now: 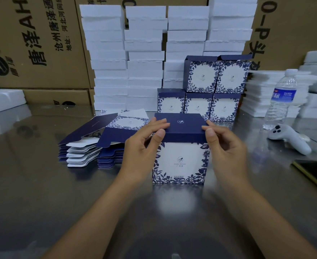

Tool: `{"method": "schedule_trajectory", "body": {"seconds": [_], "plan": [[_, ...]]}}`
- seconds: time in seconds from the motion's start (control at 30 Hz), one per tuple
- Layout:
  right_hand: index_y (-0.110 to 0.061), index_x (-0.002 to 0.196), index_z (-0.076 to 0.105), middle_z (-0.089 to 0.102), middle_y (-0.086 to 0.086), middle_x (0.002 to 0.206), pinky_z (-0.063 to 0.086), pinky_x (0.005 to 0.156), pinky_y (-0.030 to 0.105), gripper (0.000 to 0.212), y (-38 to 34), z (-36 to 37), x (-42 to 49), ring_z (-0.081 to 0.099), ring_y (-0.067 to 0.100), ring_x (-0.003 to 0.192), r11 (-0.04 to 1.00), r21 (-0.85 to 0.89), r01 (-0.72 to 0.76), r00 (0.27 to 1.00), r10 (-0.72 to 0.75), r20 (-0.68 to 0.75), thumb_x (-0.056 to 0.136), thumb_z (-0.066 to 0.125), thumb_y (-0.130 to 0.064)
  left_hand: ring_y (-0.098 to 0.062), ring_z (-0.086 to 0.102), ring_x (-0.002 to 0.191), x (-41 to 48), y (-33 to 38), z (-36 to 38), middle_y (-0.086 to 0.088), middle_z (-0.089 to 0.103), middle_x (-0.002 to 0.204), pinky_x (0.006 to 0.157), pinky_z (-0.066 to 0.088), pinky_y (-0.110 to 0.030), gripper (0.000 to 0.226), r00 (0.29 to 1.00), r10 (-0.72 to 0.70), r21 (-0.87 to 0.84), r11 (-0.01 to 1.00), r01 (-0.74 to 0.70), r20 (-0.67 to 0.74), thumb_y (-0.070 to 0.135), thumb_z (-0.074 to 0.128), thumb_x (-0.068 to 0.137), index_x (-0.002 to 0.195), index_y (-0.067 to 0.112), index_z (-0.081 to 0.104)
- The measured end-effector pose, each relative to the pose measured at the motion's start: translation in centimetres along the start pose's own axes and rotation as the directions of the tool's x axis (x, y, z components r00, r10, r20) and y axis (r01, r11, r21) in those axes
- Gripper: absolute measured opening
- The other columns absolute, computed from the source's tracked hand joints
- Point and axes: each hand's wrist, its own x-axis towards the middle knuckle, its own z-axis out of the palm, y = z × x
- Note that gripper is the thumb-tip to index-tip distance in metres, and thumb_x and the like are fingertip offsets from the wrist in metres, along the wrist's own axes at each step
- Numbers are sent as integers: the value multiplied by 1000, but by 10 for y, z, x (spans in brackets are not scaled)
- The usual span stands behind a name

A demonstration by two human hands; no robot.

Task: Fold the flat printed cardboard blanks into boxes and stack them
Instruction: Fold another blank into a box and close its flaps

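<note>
A folded white cardboard box with blue leaf print stands upright on the reflective grey metal surface, near the middle, in front of the person. Its dark blue lid panel lies across the top. The left grip pinches the lid's left front corner, thumb against the front edge and fingers laid on top. The right grip pinches the right front corner the same way.

Just left of the box lies a fanned pile of flat blue-and-white printed cardboard blanks, the top one partly lifted. Behind the box, five finished boxes of the same print are stacked, three standing on the surface and two on top with their lid flaps open.

Tall columns of white foam blocks rise behind them, against brown corrugated cartons with black lettering. To the right stand a clear plastic water bottle with a blue label and lower piles of white foam sheets. A white handheld controller lies near the bottle, and a dark phone lies at the right edge.
</note>
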Motion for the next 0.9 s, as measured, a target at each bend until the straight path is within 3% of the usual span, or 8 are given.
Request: {"method": "schedule_trajectory", "body": {"seconds": [0.2, 0.33, 0.57, 0.67, 0.73, 0.8, 0.83, 0.9], "plan": [[-39, 80, 69, 68, -29, 96, 43, 91, 14, 12, -1, 2, 0, 58, 0, 112, 1000, -16, 6, 1000, -6, -3, 83, 57, -41, 16, 40, 123, 1, -3, -3, 20, 59, 118, 95, 31, -3, 27, 999, 20, 10, 1000, -20, 30, 34, 46, 87, 107, 31, 63], [-35, 87, 68, 64, -15, 115, 42, 91, 11, 21, -4, 0, -1, 57, -1, 113, 999, -18, -32, 999, 31, -12, 89, 47, -39, 18, 40, 122, 2, -4, -3, 21, 58, 118, 96, 31, -2, 25, 999, 24, 22, 999, -25, 37, 34, 45, 87, 105, 33, 62], [-35, 85, 65, 63, -12, 113, 43, 95, 17, 21, -7, 2, 1, 58, 0, 110, 994, -109, -8, 999, 5, -33, 93, 46, -29, 18, 37, 125, 1, -5, -5, 25, 55, 121, 99, 28, -2, 29, 999, 26, 51, 998, -28, 45, 34, 43, 89, 113, 35, 58], [-33, 92, 64, 63, -11, 110, 45, 95, 23, 15, -7, 1, -3, 59, 3, 108, 970, -232, 73, 994, -89, -60, 94, 50, -28, 18, 37, 124, -2, -4, -2, 27, 50, 126, 97, 30, -1, 31, 1000, 16, 24, 1000, -16, 9, 37, 45, 88, 117, 38, 55], [-29, 102, 63, 59, -5, 111, 45, 93, 23, 15, -6, 1, -9, 56, 5, 104, 905, -389, 171, 977, -206, -51, 93, 53, -23, 13, 36, 128, -7, -6, 2, 27, 44, 134, 102, 33, -7, 34, 1000, 5, 36, 999, -5, 0, 40, 45, 88, 121, 47, 47], [-25, 115, 61, 49, 0, 119, 34, 94, 6, 27, -4, 5, -18, 45, 0, 106, 827, -516, 226, 965, -262, 2, 89, 56, -22, -3, 38, 134, -14, -8, 6, 16, 42, 144, 108, 34, -24, 39, 1000, 1, 91, 996, -1, -6, 40, 43, 89, 125, 54, 36], [-26, 122, 57, 44, 2, 125, 27, 94, 1, 35, -3, 6, -21, 40, -1, 109, 806, -551, 218, 971, -237, 38, 88, 59, -24, -8, 38, 135, -16, -9, 8, 11, 42, 146, 109, 35, -31, 41, 1000, -6, 106, 994, 8, -23, 41, 43, 89, 126, 56, 33], [-41, 135, 36, 34, 2, 139, 27, 101, 10, 58, -2, 9, -26, 36, 5, 122, 794, -586, 162, 986, -109, 125, 86, 65, -31, -9, 37, 136, -18, -11, 12, 9, 42, 147, 110, 35, -35, 40, 998, -16, 120, 992, 24, -67, 45, 44, 87, 124, 58, 35]]}}
